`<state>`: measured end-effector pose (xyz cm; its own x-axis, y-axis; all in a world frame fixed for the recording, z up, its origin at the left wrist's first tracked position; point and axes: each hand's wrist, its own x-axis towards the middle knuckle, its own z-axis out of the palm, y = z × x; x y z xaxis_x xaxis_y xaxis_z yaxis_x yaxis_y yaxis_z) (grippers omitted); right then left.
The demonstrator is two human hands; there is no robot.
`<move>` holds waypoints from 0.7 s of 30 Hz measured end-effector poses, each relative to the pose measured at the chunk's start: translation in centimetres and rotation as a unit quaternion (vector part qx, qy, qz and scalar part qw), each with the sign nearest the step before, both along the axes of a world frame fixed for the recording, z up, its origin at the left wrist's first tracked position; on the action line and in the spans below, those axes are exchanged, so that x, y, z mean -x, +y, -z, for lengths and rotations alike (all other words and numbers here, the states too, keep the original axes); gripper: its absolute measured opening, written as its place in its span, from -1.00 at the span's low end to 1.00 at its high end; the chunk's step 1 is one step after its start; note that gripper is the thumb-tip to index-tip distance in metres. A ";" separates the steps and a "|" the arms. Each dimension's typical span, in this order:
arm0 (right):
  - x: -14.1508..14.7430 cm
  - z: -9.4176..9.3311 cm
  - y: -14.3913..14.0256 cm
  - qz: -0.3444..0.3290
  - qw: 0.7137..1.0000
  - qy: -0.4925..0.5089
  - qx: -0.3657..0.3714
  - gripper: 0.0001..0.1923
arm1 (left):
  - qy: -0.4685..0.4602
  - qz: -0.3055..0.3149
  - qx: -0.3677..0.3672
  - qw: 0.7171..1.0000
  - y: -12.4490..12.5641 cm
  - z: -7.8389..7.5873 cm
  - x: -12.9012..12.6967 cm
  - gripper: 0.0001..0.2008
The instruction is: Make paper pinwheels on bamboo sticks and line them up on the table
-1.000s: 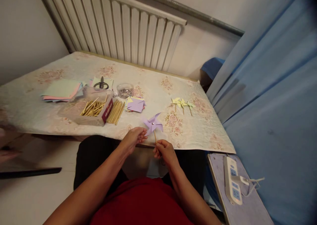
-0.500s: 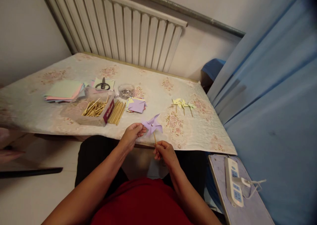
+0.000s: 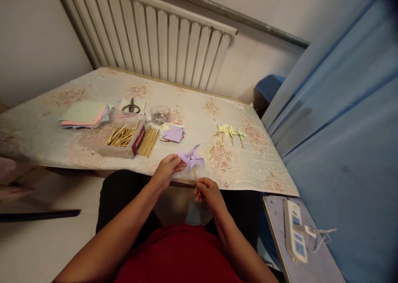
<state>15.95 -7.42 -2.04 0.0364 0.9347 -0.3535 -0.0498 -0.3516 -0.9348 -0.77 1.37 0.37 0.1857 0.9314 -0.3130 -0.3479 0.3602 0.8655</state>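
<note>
My right fingers (image 3: 199, 186) pinch the thin wooden stick of a purple paper pinwheel (image 3: 191, 157); my left hand (image 3: 168, 169) grips one folded blade. It stands upright over the flowered counter (image 3: 199, 117) edge.

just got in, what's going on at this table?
A person holds a purple paper pinwheel at the table's near edge: right hand pinches its stick, left hand touches a blade. On the flowered table lie three yellow-green pinwheels, a box of sticks, loose sticks, folded paper squares, a paper stack, scissors and a small clear bowl.
</note>
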 end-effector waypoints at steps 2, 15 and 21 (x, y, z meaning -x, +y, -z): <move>0.0 0.0 0.0 0.000 1.000 0.003 0.002 -0.73 | -0.002 -0.003 -0.001 1.000 0.0 0.0 0.0 -0.66; 0.0 0.1 0.0 0.002 1.000 -0.002 0.008 -0.73 | 0.011 -0.022 -0.017 1.000 0.0 0.0 0.2 -0.69; 0.0 0.1 0.1 0.000 1.000 0.000 0.011 -0.72 | 0.015 -0.012 -0.014 1.000 0.1 0.3 0.3 -0.67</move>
